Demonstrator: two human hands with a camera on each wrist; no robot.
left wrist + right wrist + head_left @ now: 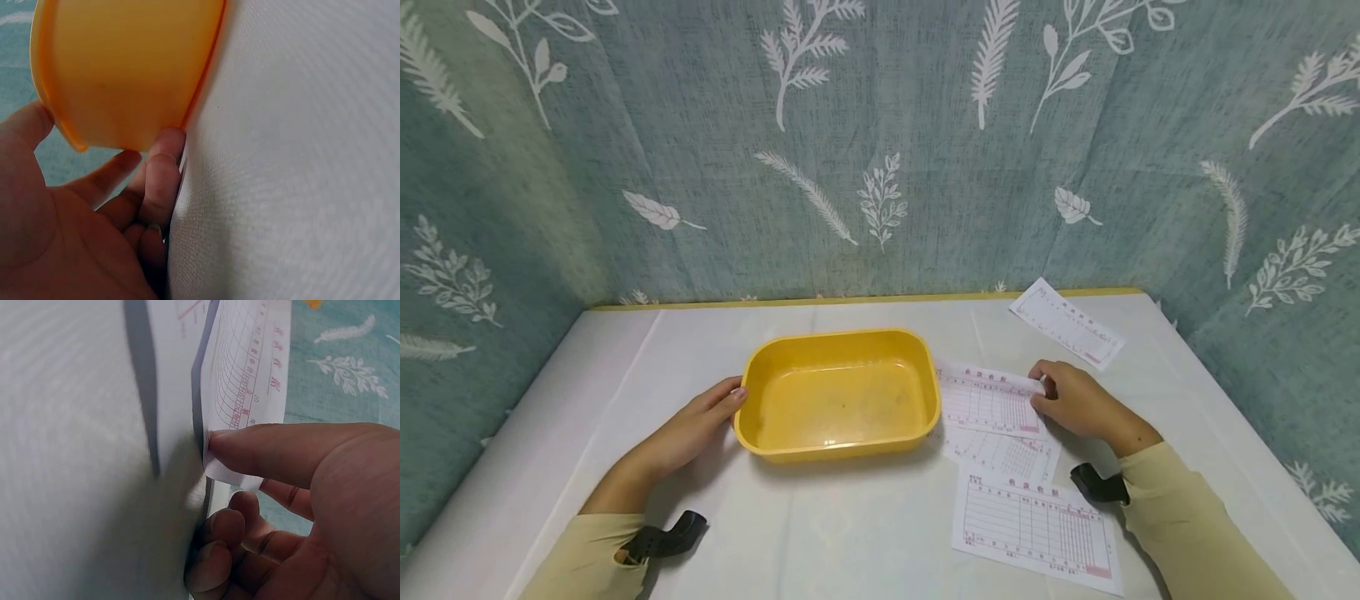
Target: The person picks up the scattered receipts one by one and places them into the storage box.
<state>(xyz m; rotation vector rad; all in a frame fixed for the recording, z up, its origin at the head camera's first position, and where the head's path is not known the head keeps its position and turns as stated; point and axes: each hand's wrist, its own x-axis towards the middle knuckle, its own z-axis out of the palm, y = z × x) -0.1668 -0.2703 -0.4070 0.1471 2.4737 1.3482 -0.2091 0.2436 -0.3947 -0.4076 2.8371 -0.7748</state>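
Closest to me, past my sleeves (1198,512) and the black wrist bands (666,537), the lowest form (1037,533) lies flat on the white table (850,533), its red-lined grid facing up, apart from all my fingertips. Just beyond its top edge is the middle form (1006,454), half covered by the one above.

That upper form (988,400) is in my right hand (1081,404): I pinch its right end, thumb on the printed face and index finger behind, my other fingers curled below near the table. The pinched end bends up off the surface, while the rest of the sheet reaches away from my fingertips to the right side of the yellow tray (842,404); whether it goes under the tray I cannot tell.

At the tray's opposite end my left hand (696,425) grips it, thumb against the rim and fingertips low on the outer wall.

Farther off, beyond my right fingers and touching neither hand, the far form (1067,323) lies aslant near the table's back edge. Behind it hangs the leaf-patterned cloth (880,100).
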